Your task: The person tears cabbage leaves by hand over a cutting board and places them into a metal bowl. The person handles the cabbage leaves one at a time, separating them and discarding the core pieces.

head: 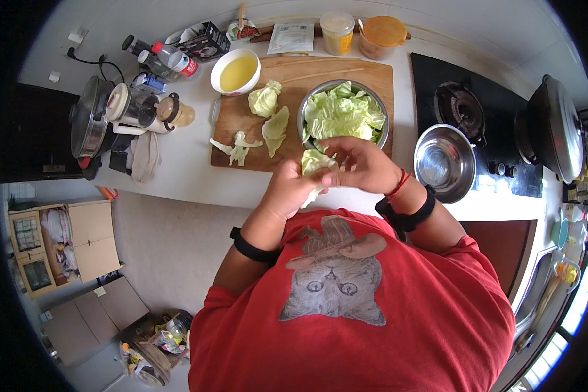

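My left hand [294,186] grips a pale green cabbage leaf [314,161] just in front of the cutting board. My right hand [360,166] meets it there, its thumb by the leaf and its other fingers curled above; whether it grips the leaf I cannot tell. Behind my hands, a steel bowl [385,132] heaped with torn cabbage leaves [343,111] stands on the wooden cutting board [245,159]. On the board's left part lie a cabbage chunk [265,99], a loose leaf [276,131] and some pale cabbage rib pieces [238,148].
A white bowl of yellow liquid [236,72] overlaps the board's back left corner. An empty steel bowl [445,164] sits at the edge of the black gas stove [509,142]. Bottles [176,61] and a blender [139,105] stand left; lidded tubs [383,36] stand behind.
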